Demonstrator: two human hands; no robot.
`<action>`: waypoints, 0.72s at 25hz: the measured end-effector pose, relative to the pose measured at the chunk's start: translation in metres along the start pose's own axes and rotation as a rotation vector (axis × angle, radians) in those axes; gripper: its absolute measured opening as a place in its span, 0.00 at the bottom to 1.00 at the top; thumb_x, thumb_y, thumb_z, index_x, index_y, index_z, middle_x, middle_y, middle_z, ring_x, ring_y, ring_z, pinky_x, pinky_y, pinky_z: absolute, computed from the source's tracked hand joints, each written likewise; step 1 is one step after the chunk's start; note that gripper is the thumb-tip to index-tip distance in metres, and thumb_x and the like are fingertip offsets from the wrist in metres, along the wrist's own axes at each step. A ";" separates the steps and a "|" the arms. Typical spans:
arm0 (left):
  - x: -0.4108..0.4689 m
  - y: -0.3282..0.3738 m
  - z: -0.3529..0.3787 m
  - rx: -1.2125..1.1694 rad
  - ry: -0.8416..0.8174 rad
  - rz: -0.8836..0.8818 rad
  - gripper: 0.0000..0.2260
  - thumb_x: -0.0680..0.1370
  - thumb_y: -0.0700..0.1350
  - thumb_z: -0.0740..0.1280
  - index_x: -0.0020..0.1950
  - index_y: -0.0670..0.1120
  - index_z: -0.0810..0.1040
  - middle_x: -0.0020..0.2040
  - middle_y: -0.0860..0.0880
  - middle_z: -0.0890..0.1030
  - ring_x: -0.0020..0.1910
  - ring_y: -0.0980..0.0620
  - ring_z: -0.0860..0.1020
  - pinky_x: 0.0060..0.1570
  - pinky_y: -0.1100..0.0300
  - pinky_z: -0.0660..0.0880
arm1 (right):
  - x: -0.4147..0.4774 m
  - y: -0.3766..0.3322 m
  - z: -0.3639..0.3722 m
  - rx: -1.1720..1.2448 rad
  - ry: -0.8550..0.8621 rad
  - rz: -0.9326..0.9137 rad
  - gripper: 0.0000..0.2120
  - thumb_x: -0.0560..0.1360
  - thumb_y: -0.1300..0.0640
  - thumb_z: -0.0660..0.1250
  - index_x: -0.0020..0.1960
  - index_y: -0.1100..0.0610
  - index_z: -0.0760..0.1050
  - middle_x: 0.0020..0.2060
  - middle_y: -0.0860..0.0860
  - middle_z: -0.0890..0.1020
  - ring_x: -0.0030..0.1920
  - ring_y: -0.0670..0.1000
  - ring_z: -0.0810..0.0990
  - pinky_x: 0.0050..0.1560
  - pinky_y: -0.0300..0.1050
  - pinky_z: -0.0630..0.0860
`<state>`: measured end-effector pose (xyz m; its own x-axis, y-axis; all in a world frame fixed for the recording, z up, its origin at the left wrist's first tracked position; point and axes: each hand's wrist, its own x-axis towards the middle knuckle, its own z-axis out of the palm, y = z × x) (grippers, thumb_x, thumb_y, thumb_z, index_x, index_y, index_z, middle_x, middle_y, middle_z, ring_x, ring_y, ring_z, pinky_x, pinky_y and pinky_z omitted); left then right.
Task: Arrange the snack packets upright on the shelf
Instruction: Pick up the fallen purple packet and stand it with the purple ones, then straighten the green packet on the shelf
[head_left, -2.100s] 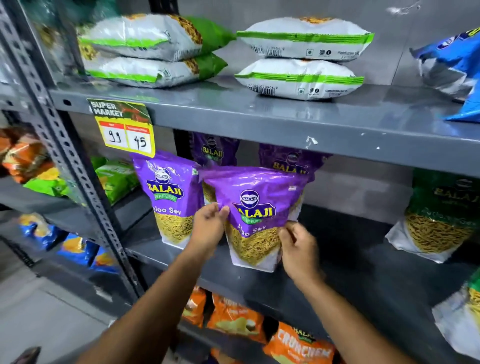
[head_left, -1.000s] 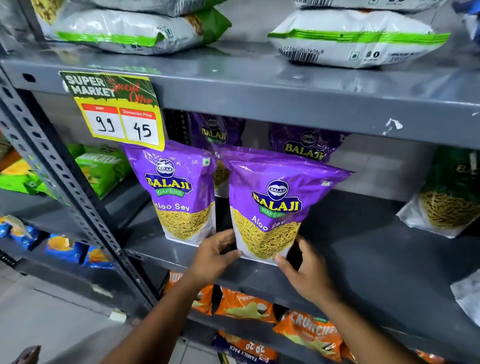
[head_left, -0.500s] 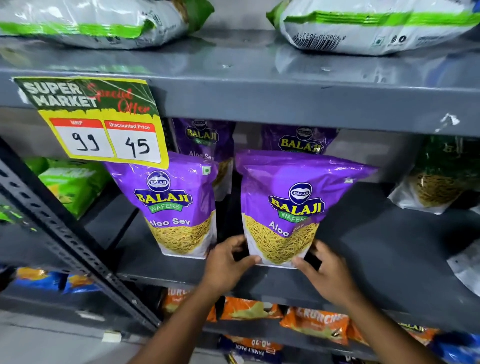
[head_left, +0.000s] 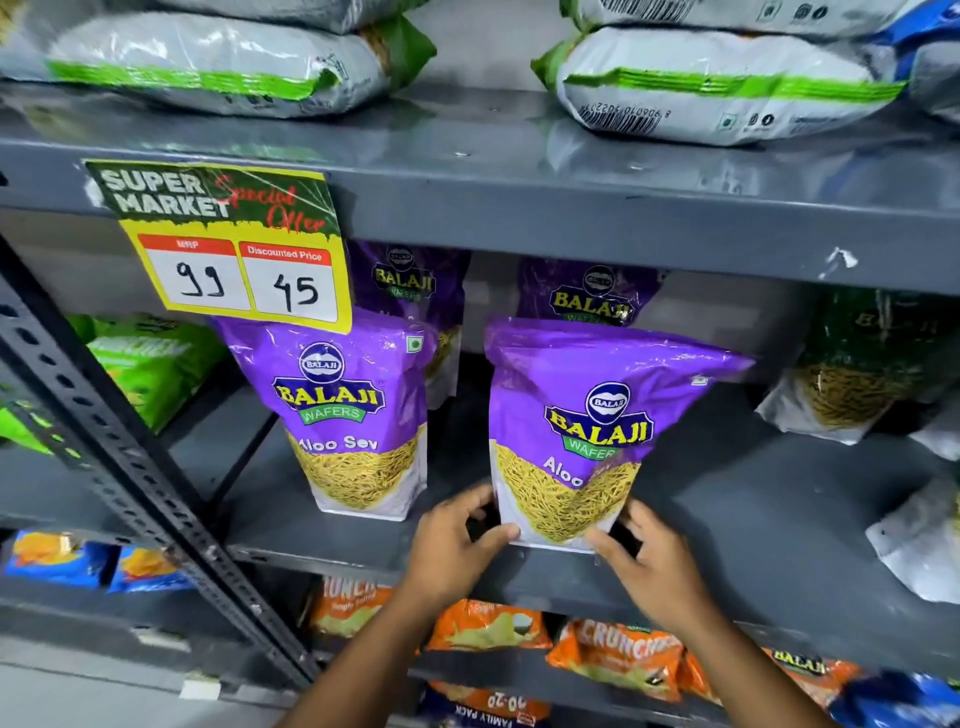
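A purple Balaji Aloo Sev packet (head_left: 587, 415) stands upright near the front edge of the grey middle shelf (head_left: 769, 525), leaning slightly right. My left hand (head_left: 457, 545) grips its lower left corner and my right hand (head_left: 649, 561) grips its lower right corner. To its left, a second purple packet (head_left: 353, 410) stands upright on its own. Two more purple packets (head_left: 410, 291) stand behind them at the back of the shelf.
A price tag (head_left: 234, 244) hangs from the upper shelf edge. Green and white packets (head_left: 717, 88) lie flat on top. A green sev packet (head_left: 857, 384) leans at the right. Orange packets (head_left: 613, 654) fill the shelf below. A slotted upright post (head_left: 104, 452) runs diagonally at left.
The packet went from held in the air to standing on the shelf. My hands slid down from its middle to its bottom corners. The camera moved closer.
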<state>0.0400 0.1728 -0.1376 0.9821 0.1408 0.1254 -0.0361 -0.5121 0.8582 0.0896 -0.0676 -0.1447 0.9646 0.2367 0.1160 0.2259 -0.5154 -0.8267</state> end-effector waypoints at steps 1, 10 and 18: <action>0.000 0.000 0.001 0.015 0.005 0.002 0.20 0.68 0.58 0.70 0.60 0.66 0.75 0.51 0.66 0.84 0.49 0.66 0.81 0.52 0.60 0.80 | 0.001 0.000 0.000 -0.004 -0.002 -0.009 0.15 0.68 0.39 0.68 0.54 0.39 0.74 0.48 0.31 0.83 0.50 0.34 0.81 0.46 0.38 0.78; -0.006 0.008 0.001 -0.139 0.134 -0.035 0.22 0.70 0.44 0.74 0.64 0.48 0.77 0.57 0.48 0.82 0.53 0.48 0.79 0.54 0.57 0.76 | -0.007 -0.003 -0.017 0.264 -0.081 -0.013 0.31 0.70 0.50 0.72 0.69 0.39 0.64 0.63 0.35 0.76 0.63 0.34 0.74 0.61 0.35 0.72; -0.100 0.049 0.056 0.063 0.320 0.127 0.08 0.71 0.54 0.68 0.47 0.55 0.79 0.46 0.50 0.83 0.45 0.62 0.79 0.46 0.69 0.74 | -0.111 0.100 -0.151 0.218 0.492 0.014 0.21 0.71 0.55 0.70 0.60 0.38 0.72 0.57 0.50 0.81 0.57 0.44 0.80 0.50 0.30 0.76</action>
<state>-0.0494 0.0863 -0.1364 0.8622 0.3263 0.3874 -0.1327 -0.5926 0.7945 0.0262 -0.2703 -0.1572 0.9289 -0.2094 0.3055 0.2299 -0.3206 -0.9189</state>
